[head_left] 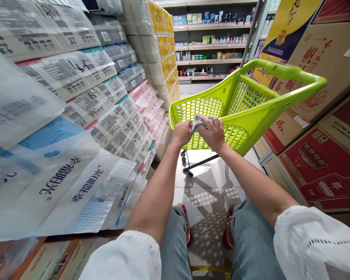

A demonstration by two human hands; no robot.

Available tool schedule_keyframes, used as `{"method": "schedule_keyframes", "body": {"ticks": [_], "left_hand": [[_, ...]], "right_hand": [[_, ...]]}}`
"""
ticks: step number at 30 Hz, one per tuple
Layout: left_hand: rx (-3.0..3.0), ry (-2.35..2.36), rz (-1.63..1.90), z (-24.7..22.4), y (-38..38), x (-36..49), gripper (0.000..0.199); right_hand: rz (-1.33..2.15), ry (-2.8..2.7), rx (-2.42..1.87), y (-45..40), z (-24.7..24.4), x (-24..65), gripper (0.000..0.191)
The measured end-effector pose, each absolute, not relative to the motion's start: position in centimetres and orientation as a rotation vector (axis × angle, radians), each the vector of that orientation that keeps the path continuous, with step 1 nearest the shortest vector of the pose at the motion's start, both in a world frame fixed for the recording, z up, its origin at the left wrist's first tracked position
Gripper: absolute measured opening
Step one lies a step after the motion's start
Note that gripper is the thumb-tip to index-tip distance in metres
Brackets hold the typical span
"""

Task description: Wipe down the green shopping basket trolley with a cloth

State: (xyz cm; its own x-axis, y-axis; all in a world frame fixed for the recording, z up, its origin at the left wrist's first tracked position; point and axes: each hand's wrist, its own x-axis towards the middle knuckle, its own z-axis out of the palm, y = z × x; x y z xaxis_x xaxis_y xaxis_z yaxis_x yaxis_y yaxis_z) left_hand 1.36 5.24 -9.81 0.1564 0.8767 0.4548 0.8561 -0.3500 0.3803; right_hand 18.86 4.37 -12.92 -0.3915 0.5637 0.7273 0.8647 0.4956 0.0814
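Observation:
A crumpled grey-and-white cloth [198, 123] is bunched up at the near side rim of a lime-green shopping cart [251, 112]. My right hand [213, 132] grips the cloth, its fingers curled over it and the rim. Closed beside it, my left hand [182, 133] meets the cloth's left end at its fingertips. The cart stands at an angle across the aisle, its handle up to the right and its basket in front of me. Two of its casters show below the basket.
Stacked packs of paper goods [105, 93] rise along the left. Yellow-and-white packs [163, 46] stand beyond them. Cardboard cartons [323, 147] line the right side. Shelves [216, 46] with bottles and boxes cross the far end of the tiled floor [198, 194].

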Motion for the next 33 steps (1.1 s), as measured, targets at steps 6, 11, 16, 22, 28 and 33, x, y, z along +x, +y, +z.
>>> {"method": "schedule_keyframes", "body": {"ticks": [6, 11, 16, 22, 28, 33], "left_hand": [[2.305, 1.748, 1.037, -10.3, 5.6, 1.7, 0.029], [2.332, 1.725, 1.062, -10.4, 5.6, 1.3, 0.027], [2.334, 1.72, 1.076, -10.4, 5.5, 1.3, 0.028], [2.35, 1.706, 1.076, -10.4, 5.5, 1.1, 0.027], [2.356, 1.696, 1.071, -10.6, 5.7, 0.8, 0.028], [2.376, 1.68, 1.07, -10.6, 5.6, 0.6, 0.027]], "right_hand": [[-0.574, -2.303, -1.114, 4.0, -18.4, 18.6, 0.029], [-0.508, -2.514, -1.053, 3.0, -21.7, 19.3, 0.027], [-0.579, -2.402, -1.07, 3.8, -18.3, 19.9, 0.028], [-0.63, -2.151, -1.132, 4.7, -14.1, 19.5, 0.029], [-0.612, -2.266, -1.14, 3.9, -18.4, 19.0, 0.028], [-0.55, -2.323, -1.108, 2.7, -17.2, 20.1, 0.029]]}}
